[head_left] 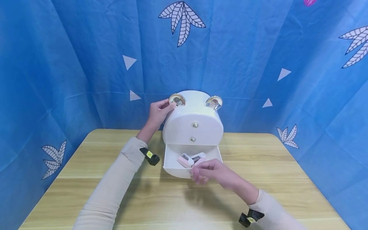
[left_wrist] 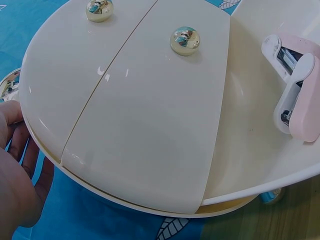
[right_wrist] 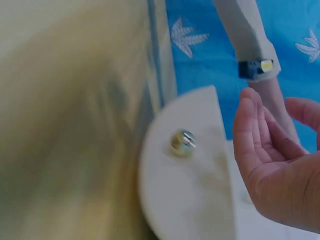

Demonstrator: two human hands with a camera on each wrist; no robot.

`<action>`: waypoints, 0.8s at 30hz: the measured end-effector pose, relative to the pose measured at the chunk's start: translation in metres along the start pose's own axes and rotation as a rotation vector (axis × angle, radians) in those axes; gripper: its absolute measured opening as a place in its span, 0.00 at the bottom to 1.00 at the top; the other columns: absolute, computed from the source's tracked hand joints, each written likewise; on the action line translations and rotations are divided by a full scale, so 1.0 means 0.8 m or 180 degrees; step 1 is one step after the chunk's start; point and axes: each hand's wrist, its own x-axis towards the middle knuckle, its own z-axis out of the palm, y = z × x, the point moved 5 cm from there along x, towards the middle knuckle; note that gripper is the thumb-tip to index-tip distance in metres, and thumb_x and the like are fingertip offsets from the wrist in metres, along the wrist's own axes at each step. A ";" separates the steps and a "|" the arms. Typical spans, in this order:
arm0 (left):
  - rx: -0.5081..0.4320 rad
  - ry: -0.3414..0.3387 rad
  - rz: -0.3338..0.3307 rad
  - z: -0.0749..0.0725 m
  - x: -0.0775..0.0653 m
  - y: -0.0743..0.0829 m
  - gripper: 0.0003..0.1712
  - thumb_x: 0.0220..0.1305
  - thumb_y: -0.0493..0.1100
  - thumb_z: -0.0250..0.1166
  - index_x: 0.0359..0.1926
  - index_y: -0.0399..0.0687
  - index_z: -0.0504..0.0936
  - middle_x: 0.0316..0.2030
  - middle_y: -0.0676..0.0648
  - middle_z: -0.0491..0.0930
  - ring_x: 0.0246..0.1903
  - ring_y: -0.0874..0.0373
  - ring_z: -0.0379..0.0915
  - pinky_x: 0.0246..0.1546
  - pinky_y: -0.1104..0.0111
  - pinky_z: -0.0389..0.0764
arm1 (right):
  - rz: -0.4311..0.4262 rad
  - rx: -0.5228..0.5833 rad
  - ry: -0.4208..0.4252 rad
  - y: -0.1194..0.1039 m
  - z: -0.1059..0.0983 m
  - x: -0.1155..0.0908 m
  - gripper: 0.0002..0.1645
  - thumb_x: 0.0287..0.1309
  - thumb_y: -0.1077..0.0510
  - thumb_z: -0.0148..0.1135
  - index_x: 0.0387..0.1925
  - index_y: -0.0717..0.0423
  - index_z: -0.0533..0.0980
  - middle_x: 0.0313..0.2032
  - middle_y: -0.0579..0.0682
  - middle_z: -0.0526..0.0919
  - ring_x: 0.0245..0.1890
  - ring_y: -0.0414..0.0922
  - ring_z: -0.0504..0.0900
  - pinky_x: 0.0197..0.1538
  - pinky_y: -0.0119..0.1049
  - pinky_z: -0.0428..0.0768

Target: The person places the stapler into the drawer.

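A white drawer box (head_left: 188,118) with two shiny gold ears stands at the back of the table, its bottom drawer (head_left: 172,156) pulled out. In the drawer lie small pink-and-white tools (left_wrist: 306,95) with metal parts. My left hand (head_left: 159,112) pinches the left ear (head_left: 177,99), thumb on its front; the other fingers hang loosely beside the box in the left wrist view. My right hand (head_left: 212,172) is at the drawer's front edge, fingers loosely bent and holding nothing. In the right wrist view it is apart from the round knob (right_wrist: 183,143) on the drawer front.
The box stands on a wood-grain table (head_left: 138,198), with a blue patterned cloth (head_left: 247,64) hanging behind and on both sides. Two upper drawers with gold knobs (head_left: 195,125) are closed. The right ear (head_left: 214,103) is untouched.
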 end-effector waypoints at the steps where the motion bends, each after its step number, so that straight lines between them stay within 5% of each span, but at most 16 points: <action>1: -0.0005 0.0004 0.0008 0.000 0.000 0.001 0.21 0.66 0.42 0.70 0.58 0.38 0.84 0.38 0.43 0.85 0.33 0.66 0.78 0.34 0.80 0.82 | 0.0098 0.0099 -0.0058 0.006 0.003 -0.002 0.23 0.72 0.58 0.58 0.56 0.75 0.76 0.41 0.59 0.89 0.36 0.40 0.87 0.40 0.33 0.85; 9: -0.0037 0.0042 0.0035 0.000 -0.001 0.001 0.21 0.65 0.40 0.70 0.57 0.37 0.84 0.32 0.53 0.83 0.31 0.67 0.78 0.31 0.79 0.81 | 0.0608 0.0468 -0.0146 0.053 0.018 -0.009 0.26 0.71 0.56 0.57 0.57 0.77 0.74 0.48 0.71 0.85 0.38 0.44 0.89 0.48 0.44 0.87; 24: -0.0018 0.0039 -0.0011 0.000 0.000 0.001 0.21 0.65 0.40 0.70 0.58 0.38 0.84 0.35 0.48 0.85 0.33 0.66 0.78 0.34 0.80 0.82 | 0.1054 0.1046 0.0170 0.078 0.019 -0.003 0.31 0.75 0.49 0.53 0.62 0.74 0.71 0.54 0.62 0.86 0.48 0.47 0.88 0.55 0.40 0.84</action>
